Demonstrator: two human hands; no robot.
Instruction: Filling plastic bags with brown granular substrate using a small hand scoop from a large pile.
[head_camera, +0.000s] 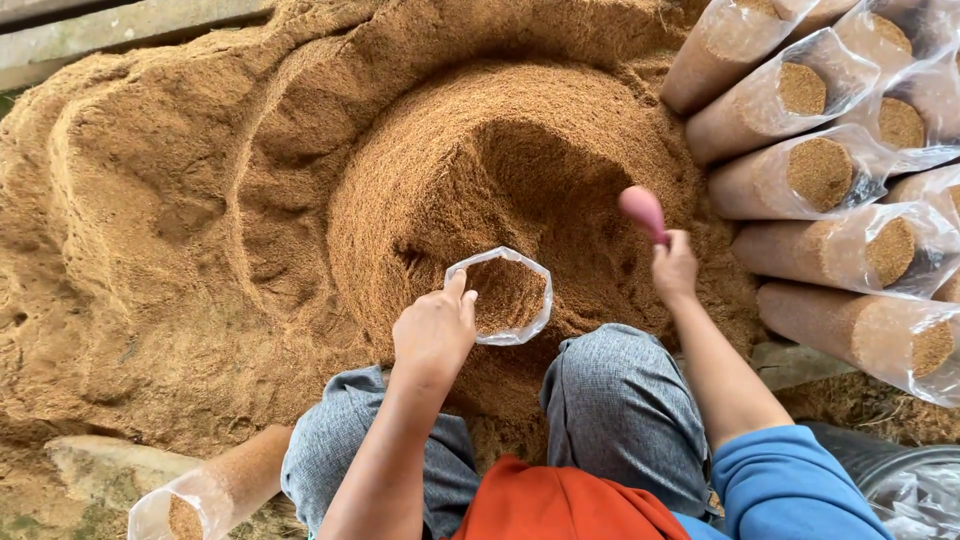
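Note:
My left hand (434, 330) grips the near rim of a clear plastic bag (500, 297) that stands open in front of my knees, partly filled with brown sawdust. My right hand (674, 268) is closed on the handle of a pink scoop (642, 211), raised over the hollow dug into the big sawdust pile (300, 180). The scoop's bowl is turned away, so its contents are hidden.
Several filled, cylinder-shaped plastic bags (820, 175) lie stacked on their sides at the right. Another filled bag (215, 490) lies at the lower left by my knee. A dark tub with plastic (915, 490) sits at the lower right. A concrete ledge (120, 25) runs along the top left.

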